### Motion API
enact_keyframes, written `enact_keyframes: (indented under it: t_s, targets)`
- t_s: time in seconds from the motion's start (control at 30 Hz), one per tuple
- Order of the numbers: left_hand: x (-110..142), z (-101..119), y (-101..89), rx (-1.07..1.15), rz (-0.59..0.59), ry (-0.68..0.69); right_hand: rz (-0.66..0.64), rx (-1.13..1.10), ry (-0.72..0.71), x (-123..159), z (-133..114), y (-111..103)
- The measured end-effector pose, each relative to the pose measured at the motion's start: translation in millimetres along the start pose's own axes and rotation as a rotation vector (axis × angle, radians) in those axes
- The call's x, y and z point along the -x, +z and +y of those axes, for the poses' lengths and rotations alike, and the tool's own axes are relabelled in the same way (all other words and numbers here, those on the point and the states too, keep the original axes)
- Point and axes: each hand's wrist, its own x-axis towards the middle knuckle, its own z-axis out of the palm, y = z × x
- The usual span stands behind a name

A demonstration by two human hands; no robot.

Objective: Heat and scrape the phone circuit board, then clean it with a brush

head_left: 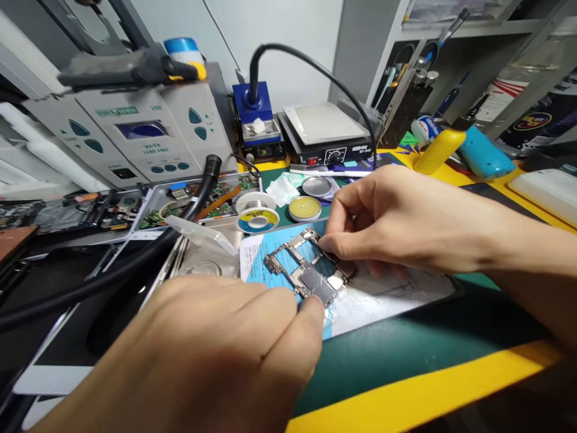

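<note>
A phone circuit board with cut-out openings is over a blue and white printed sheet. At its near edge, my left hand is closed, with the thumb and curled fingers pinching the board. My right hand grips the board's far right side between thumb and bent fingers. Parts of the board's edges are hidden behind both hands. Just beyond it sit an open tin of yellowish paste and a solder spool.
A grey rework station stands at the back left, its black hose running across the left side. Behind the board are a soldering iron stand and a heating plate. A yellow-handled tool lies at right. Green mat covers the front.
</note>
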Motion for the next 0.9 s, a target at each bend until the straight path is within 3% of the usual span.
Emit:
enact_keyframes:
  t_s: [0.1, 0.17, 0.47, 0.77, 0.9]
  targets:
    - [1, -1, 2.6, -0.011, 0.022, 0.015, 0.112, 0.312, -0.079, -4, -13, 0]
    - [2, -2, 3.7, -0.010, 0.026, 0.003, 0.152, 0.407, -0.101, -4, -15, 1]
    - [-3, -6, -1.0, -0.085, 0.010, 0.008, 0.191, 0.463, -0.147, -4, -13, -4]
    - [-4, -5, -11.7, 0.003, -0.035, -0.119, 0.264, 0.568, -0.212, -6, -16, -3]
    - [-4, -2, -12.3, 0.007, -0.020, -0.130, 0.236, 0.538, -0.212, -6, -16, -4]
